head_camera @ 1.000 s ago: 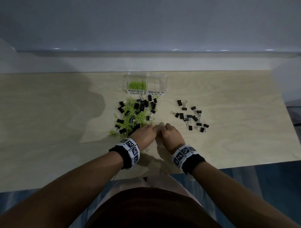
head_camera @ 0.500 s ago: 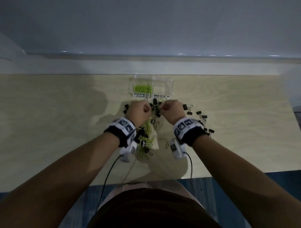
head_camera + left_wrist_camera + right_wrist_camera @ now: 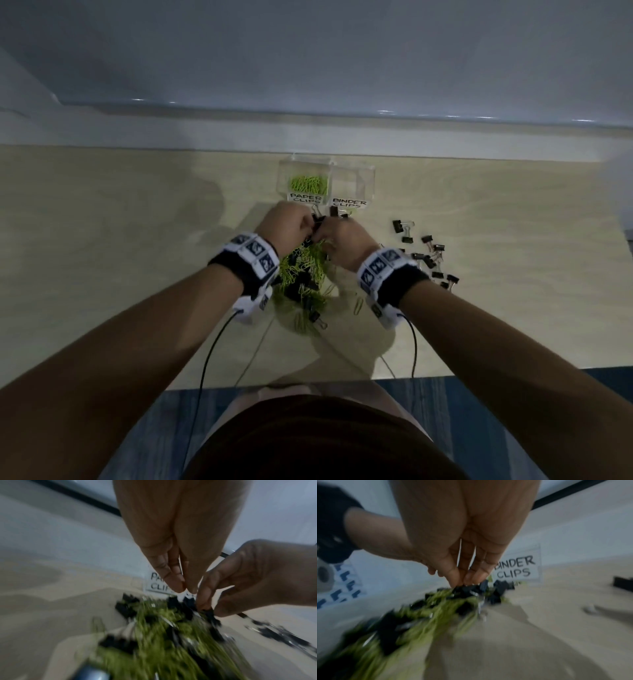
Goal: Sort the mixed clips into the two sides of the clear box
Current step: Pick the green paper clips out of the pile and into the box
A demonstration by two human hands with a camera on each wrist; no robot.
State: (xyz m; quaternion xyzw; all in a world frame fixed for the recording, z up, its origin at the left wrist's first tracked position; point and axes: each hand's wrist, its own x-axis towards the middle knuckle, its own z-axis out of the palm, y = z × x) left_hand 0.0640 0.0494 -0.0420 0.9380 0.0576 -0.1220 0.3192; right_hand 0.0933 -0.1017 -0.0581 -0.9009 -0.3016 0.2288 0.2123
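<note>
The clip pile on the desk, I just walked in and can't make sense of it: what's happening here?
A person is sorting. Both hands, left hand and right hand, reach into the mixed pile in front of the clear box; the right pinches a black binder clip. Green paper clips fill the paper side; the binder side looks empty. More binder clips lie apart, right.
</note>
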